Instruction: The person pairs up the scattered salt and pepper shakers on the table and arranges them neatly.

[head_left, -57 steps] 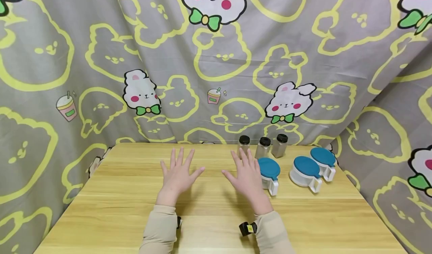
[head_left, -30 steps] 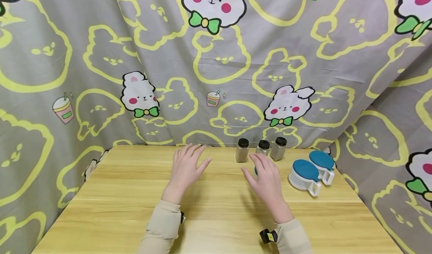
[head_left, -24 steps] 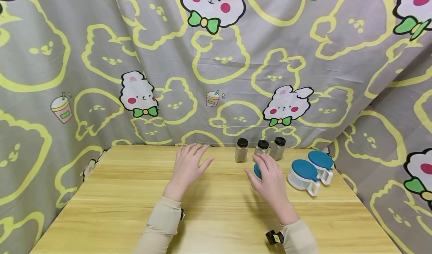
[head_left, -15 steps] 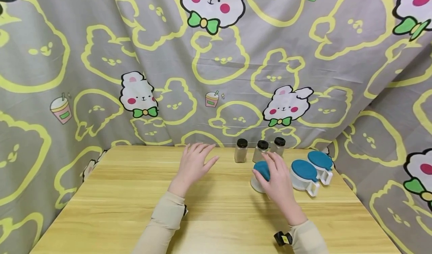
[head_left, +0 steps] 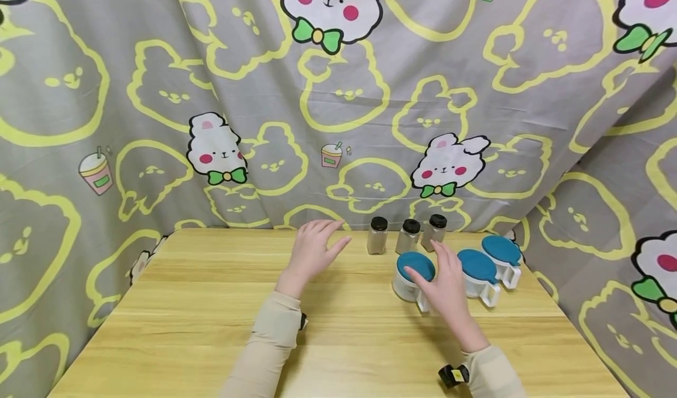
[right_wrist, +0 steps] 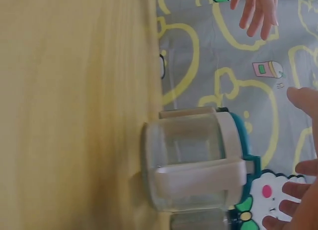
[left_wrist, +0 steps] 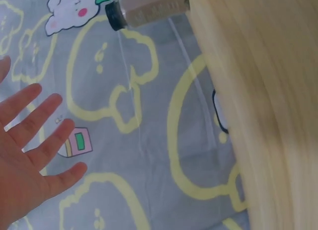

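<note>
My left hand (head_left: 313, 252) hovers above the table, left of the jars, with relaxed fingers and nothing in it. In the left wrist view its fingers (left_wrist: 47, 150) are spread. My right hand (head_left: 446, 283) hangs between two seasoning jars, over the right side of the nearest jar (head_left: 407, 288), hiding part of it. That jar has a blue lid (head_left: 415, 266) and a white handle (head_left: 422, 301). In the right wrist view the clear jar (right_wrist: 194, 145) stands apart from the fingers (right_wrist: 298, 190). Two like jars, one in the middle (head_left: 478, 268) and one at the far right (head_left: 502, 252), stand beyond.
Three small bottles with black caps, left (head_left: 377, 237), middle (head_left: 408, 238) and right (head_left: 435, 233), stand behind the jars. The wooden table (head_left: 211, 304) ends at a patterned grey curtain (head_left: 359, 116). A black wrist camera (head_left: 453, 376) sits on the right wrist.
Both hands have moved to the right, their fingers bending a little from a flat spread. The right hand has uncovered most of the nearest jar. Jars and bottles stay put.
</note>
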